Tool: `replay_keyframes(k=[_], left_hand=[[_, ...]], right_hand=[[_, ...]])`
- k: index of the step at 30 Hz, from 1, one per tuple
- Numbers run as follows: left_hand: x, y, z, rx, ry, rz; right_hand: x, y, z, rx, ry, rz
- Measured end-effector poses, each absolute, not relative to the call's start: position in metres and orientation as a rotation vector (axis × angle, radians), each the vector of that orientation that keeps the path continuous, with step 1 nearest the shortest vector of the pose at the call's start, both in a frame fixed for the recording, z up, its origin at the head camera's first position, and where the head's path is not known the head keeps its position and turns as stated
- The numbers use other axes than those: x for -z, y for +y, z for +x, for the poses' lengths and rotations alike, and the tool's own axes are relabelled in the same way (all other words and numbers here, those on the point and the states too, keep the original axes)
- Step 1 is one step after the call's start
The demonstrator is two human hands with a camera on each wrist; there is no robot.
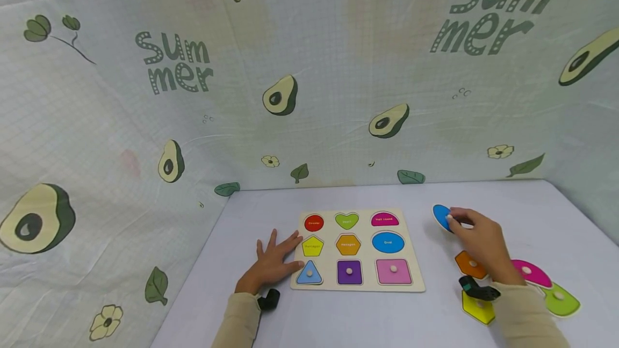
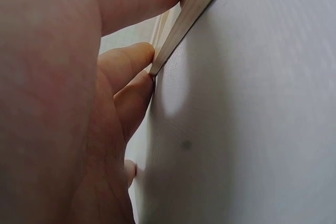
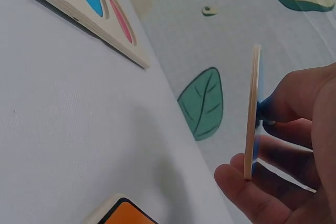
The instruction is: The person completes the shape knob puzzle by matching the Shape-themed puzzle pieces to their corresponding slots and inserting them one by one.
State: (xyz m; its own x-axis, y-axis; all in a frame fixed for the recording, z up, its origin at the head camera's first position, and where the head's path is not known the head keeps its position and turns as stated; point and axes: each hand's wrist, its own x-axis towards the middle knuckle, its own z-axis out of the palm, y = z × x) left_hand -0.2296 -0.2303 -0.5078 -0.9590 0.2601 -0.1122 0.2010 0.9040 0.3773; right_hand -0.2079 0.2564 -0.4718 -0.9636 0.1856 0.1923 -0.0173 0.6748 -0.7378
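A wooden shape puzzle board (image 1: 326,282) lies on the white table. A blue triangle (image 1: 306,272), purple square (image 1: 349,279) and pink rectangle (image 1: 393,277) with knobs fill its front row. Bare coloured recesses show in the two rows behind. My left hand (image 1: 273,263) rests at the board's left edge with spread fingers; thumb and fingertips touch its side in the left wrist view. To the right of the board, my right hand (image 1: 483,240) pinches a blue oval puzzle piece (image 1: 440,217) by its knob. The piece (image 3: 252,114) stands tilted on edge, raised off the table.
Loose puzzle pieces lie around my right forearm: an orange hexagon (image 1: 469,266), a yellow pentagon (image 1: 476,307), a magenta half round (image 1: 534,273) and a green heart (image 1: 563,299). A printed cloth (image 1: 333,138) hangs behind the table's back edge.
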Motion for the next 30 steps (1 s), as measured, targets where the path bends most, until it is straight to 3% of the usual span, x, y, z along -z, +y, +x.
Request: replay_keyframes(k=[30], left_hand=[[0.505, -0.229, -0.228, -0.552, 2.903, 0.339]], right_hand=[[0.474, 0.235, -0.21, -1.184, -2.6, -0.109]])
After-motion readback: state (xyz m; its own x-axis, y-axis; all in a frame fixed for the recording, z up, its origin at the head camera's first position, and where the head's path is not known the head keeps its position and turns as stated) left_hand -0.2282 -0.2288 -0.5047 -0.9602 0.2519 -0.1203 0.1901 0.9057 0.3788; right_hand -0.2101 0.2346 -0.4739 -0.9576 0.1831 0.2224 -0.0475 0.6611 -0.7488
